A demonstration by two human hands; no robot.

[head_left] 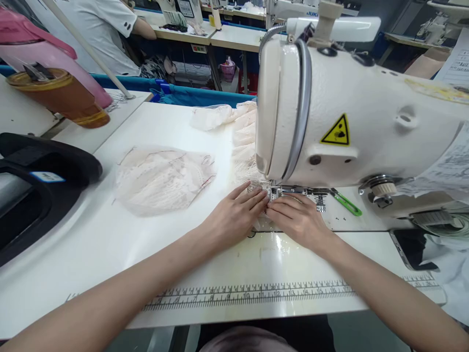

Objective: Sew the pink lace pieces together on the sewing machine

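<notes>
Sheer pale pink lace fabric (pixel 245 156) runs under the needle area of a white sewing machine (pixel 326 98). My left hand (pixel 234 212) lies on this fabric just left of the presser foot, fingers stretched out and flat. At the front of the presser foot, my right hand (pixel 298 217) has its fingers pressed together on the fabric's edge; its thumb is mostly hidden. The two hands' fingertips nearly meet. The needle is hard to make out behind the machine head and fingers. A separate lace piece (pixel 164 178) lies flat on the table to the left.
Green-handled thread snips (pixel 346 201) lie right of the presser foot, and a phone (pixel 414 249) farther right. A printed ruler (pixel 256 296) follows the table's front edge. At left stand a black device (pixel 44 181), a brown cup (pixel 60 98) and a pink bottle (pixel 54 54). Another person (pixel 91 34) sits beyond.
</notes>
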